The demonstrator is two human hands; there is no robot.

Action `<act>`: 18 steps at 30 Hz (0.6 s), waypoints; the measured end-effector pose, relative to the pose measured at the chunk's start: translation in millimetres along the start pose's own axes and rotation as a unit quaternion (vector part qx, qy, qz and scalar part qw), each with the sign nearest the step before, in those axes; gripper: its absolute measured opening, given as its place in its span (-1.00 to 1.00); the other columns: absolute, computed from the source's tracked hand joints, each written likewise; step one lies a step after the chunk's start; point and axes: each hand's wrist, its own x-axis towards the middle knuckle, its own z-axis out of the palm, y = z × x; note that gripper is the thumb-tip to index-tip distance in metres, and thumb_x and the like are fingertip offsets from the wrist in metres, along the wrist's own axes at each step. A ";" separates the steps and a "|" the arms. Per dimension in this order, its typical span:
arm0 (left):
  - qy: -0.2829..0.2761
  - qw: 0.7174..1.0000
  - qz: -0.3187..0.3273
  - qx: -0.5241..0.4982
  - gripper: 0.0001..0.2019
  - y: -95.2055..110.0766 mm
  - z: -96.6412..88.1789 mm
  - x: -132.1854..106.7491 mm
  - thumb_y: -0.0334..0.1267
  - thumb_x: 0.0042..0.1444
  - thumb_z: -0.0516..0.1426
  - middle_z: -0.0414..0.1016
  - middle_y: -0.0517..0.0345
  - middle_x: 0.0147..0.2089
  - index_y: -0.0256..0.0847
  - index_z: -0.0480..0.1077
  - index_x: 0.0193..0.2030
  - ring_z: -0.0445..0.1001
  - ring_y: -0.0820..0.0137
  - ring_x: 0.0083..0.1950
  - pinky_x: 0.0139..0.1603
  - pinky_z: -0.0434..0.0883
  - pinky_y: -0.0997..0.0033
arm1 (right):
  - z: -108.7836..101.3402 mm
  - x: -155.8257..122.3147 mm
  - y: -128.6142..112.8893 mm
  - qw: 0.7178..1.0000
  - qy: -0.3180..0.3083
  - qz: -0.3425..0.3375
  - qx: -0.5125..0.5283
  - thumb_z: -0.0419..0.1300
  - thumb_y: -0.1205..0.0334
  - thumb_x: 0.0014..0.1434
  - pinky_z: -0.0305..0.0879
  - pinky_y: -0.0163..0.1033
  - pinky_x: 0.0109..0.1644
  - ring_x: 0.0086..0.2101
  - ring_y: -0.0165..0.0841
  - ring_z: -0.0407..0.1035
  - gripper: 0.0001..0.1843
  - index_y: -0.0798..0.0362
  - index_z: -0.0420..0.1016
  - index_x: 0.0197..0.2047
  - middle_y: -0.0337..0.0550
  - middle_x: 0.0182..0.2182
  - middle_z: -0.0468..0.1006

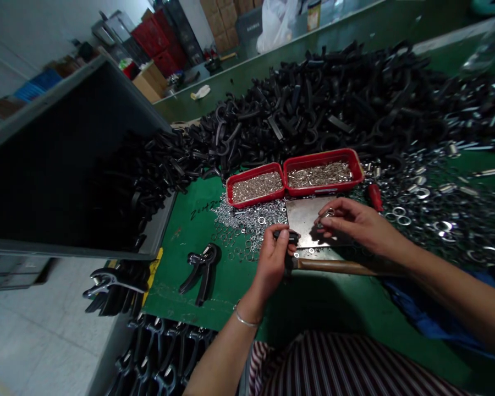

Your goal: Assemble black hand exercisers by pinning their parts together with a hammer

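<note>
Left hand [272, 254]: closed round a small black piece [286, 236], by the metal plate's [301, 212] near left corner.
Right hand [352, 221]: pinching something small and shiny [327, 215] above the plate (too tiny to name from here).
Fingertip work: seemingly a two-part handling step, pieces apart; the next move calls for light, steady aim.
Red trays [307, 192]: smooth-walled, heaped with fine metallic slivers.
Tabletop [239, 300]: scuffed green, strewn with flat rings [262, 220].
Wooden handle [338, 266]: brown, rounded.
</note>
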 end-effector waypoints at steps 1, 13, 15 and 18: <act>0.009 1.000 0.001 0.006 -0.65 -0.8 0.9 0.9 0.08 0.34 0.09 0.43 0.15 -0.26 -0.15 0.27 0.04 0.40 0.48 -0.32 -0.28 0.37 0.50 | 3.8 -2.0 -1.4 1.000 0.004 0.002 0.015 0.34 -0.02 0.16 0.51 -0.13 -0.14 -0.27 -0.27 0.54 -0.66 -0.05 0.42 -0.09 -0.15 -0.25 0.62; 0.033 0.999 -0.007 -0.004 -0.63 -5.1 6.3 5.9 0.11 0.32 0.09 0.38 0.18 -0.33 -0.13 0.24 0.02 0.36 0.42 -0.33 -0.29 0.35 0.46 | 30.3 -4.1 1.5 0.983 0.071 -0.089 -0.142 0.30 -0.01 0.18 0.38 -0.13 -0.19 -0.31 -0.25 0.46 -0.74 -0.05 0.48 -0.15 -0.18 -0.33 0.57; 0.031 0.999 -0.008 -0.002 -0.63 -5.1 4.9 5.2 0.11 0.32 0.09 0.38 0.18 -0.32 -0.13 0.24 0.03 0.37 0.43 -0.32 -0.28 0.35 0.46 | 29.7 -4.1 1.5 0.982 0.071 -0.087 -0.149 0.29 -0.02 0.19 0.38 -0.13 -0.19 -0.32 -0.25 0.46 -0.74 -0.06 0.49 -0.14 -0.18 -0.34 0.57; 0.030 1.000 -0.004 0.002 -0.63 -4.7 4.5 4.5 0.11 0.32 0.08 0.38 0.19 -0.31 -0.12 0.24 0.04 0.37 0.43 -0.31 -0.28 0.35 0.47 | 32.6 -4.4 -2.1 0.992 0.059 -0.060 -0.089 0.33 -0.06 0.14 0.43 -0.10 -0.21 -0.35 -0.24 0.48 -0.70 -0.08 0.47 -0.17 -0.19 -0.36 0.57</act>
